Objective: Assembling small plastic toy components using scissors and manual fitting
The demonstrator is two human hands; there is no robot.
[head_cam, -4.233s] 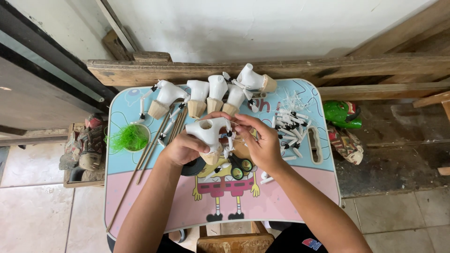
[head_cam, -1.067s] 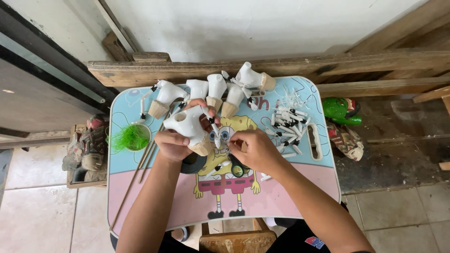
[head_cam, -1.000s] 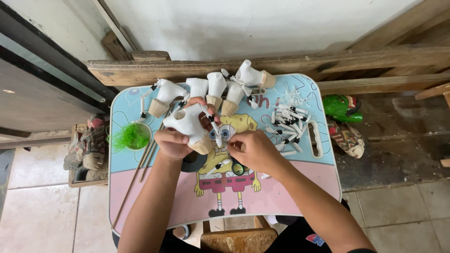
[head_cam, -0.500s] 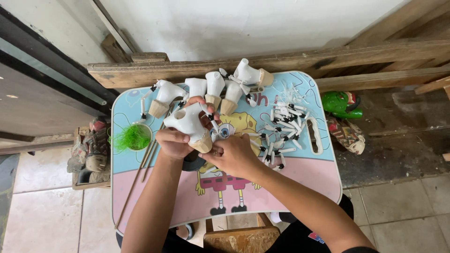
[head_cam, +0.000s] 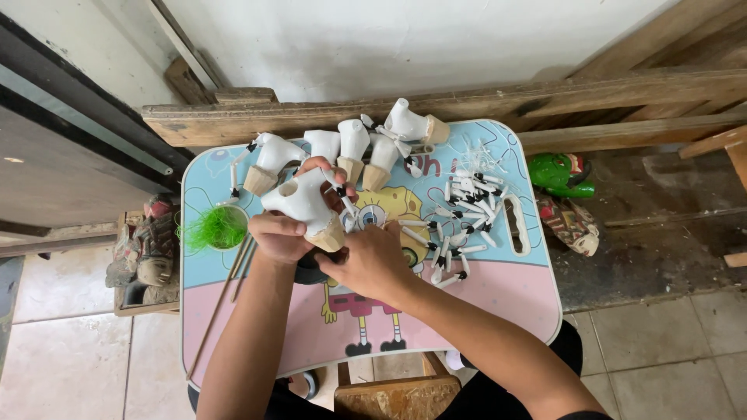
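The white puppet torso [head_cam: 305,204] sits clamped in my left hand [head_cam: 278,236] above the cartoon-printed table [head_cam: 482,299], its wooden base end tilted down toward my right hand [head_cam: 372,260], which pinches at that base. 5 similar torsos [head_cam: 354,144] line the table's far edge, with loose white limb pieces [head_cam: 463,222] to the right.

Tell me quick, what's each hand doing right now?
Left hand: closed around a white puppet body, lifted off the table.
Right hand: fingers curled at the wooden base of that piece; what it pinches cannot be told.

left hand [head_cam: 282,236] gripping white figure [head_cam: 302,204], cartoon table [head_cam: 498,295]
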